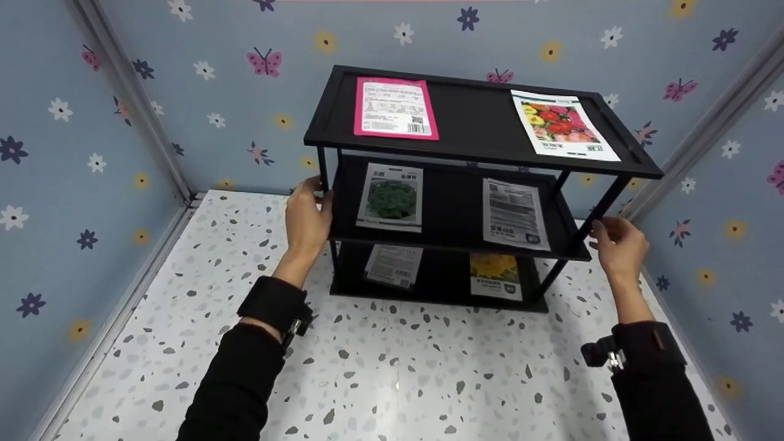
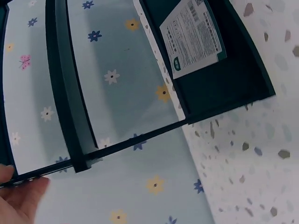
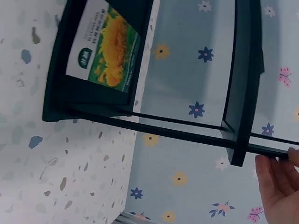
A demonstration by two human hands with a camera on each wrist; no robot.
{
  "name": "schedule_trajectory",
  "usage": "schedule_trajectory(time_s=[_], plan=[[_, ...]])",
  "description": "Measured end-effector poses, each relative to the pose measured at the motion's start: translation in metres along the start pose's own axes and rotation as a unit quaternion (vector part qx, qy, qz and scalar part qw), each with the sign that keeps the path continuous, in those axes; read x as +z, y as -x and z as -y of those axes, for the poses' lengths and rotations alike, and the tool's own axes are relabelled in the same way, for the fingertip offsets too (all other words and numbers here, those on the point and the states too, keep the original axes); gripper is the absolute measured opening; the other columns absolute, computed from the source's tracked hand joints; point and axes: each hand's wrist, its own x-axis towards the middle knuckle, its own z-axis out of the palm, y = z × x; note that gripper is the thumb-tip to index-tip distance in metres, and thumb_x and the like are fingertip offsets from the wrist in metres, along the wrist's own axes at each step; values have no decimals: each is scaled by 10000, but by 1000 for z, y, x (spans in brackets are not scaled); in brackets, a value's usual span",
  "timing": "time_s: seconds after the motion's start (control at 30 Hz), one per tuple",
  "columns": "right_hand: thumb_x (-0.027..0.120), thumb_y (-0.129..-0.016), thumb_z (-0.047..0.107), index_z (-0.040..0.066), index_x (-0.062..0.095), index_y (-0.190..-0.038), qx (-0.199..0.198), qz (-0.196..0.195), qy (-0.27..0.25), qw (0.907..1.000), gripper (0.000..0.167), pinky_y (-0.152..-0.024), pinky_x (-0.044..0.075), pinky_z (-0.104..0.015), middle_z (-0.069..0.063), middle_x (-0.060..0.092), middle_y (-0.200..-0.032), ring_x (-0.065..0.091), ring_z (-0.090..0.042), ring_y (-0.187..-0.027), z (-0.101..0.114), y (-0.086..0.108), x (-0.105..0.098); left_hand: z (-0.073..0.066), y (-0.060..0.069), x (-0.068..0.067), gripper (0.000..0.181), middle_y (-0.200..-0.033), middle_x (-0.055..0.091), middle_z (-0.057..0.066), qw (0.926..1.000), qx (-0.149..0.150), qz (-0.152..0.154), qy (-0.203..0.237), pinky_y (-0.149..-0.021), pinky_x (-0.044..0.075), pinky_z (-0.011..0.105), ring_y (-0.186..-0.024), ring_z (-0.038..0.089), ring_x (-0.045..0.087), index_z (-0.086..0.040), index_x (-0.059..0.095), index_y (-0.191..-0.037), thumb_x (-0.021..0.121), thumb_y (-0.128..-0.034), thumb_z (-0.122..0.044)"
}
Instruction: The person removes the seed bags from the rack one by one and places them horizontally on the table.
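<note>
A black three-tier shelf (image 1: 468, 119) (image 2: 219, 95) (image 3: 243, 84) stands upright between both hands. My left hand (image 1: 308, 217) (image 2: 21, 200) grips its left post, thumb and fingers on opposite sides. The right post is pinched by my right hand (image 1: 620, 248) (image 3: 280, 186). On the top tier lie a pink-edged packet (image 1: 395, 107) and a packet with red flowers (image 1: 560, 125). The middle tier holds a green-plant packet (image 1: 392, 199) and a grey text packet (image 1: 514, 211). Below are a text packet (image 1: 394, 264) (image 2: 191, 39) and a yellow-flower packet (image 1: 495, 275) (image 3: 110, 49).
Under the shelf is a white speckled surface (image 1: 392, 367). Blue walls (image 1: 233, 122) with flowers and butterflies enclose it behind and on both sides, with grey strips at the corners.
</note>
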Motion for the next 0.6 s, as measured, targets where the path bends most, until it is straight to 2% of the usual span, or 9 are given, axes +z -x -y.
schedule_trajectory(time_s=[0.1, 0.23, 0.43, 0.6], plan=[[548, -873, 138, -51, 625, -946, -109, -19, 134, 9998, 217, -526, 433, -68, -211, 630, -835, 511, 119, -565, -1, 13, -2, -2, 8, -5, 232, -894, 609, 147, 9971, -64, 241, -726, -570, 468, 382, -717, 265, 589, 37, 598, -1033, 577, -854, -109], [563, -866, 135, -48, 630, -910, -237, 179, -29, 9996, 200, -497, 427, -76, -213, 630, -789, 527, 85, -548, 6, 28, 0, -5, 22, -10, 213, -857, 604, 136, 9923, 49, 372, -1184, -540, 459, 411, -699, 281, 578, 26, 614, -979, 590, -848, -140], [593, -844, 94, -36, 642, -865, -611, 709, -179, 9955, 141, -521, 431, -87, -161, 641, -745, 533, 63, -575, 27, 45, 8, -16, 43, -14, 225, -935, 599, 164, 9805, 611, 737, -1715, -589, 484, 425, -816, 313, 576, 33, 608, -983, 619, -826, -129], [589, -849, 93, -14, 639, -890, -1015, 1297, 7, 9863, 125, -564, 420, -80, -110, 642, -769, 541, 25, -629, 54, 57, 14, -39, 52, -19, 247, -940, 590, 173, 9695, 1086, 1069, -1917, -632, 493, 411, -828, 313, 571, 32, 606, -993, 648, -805, -123]])
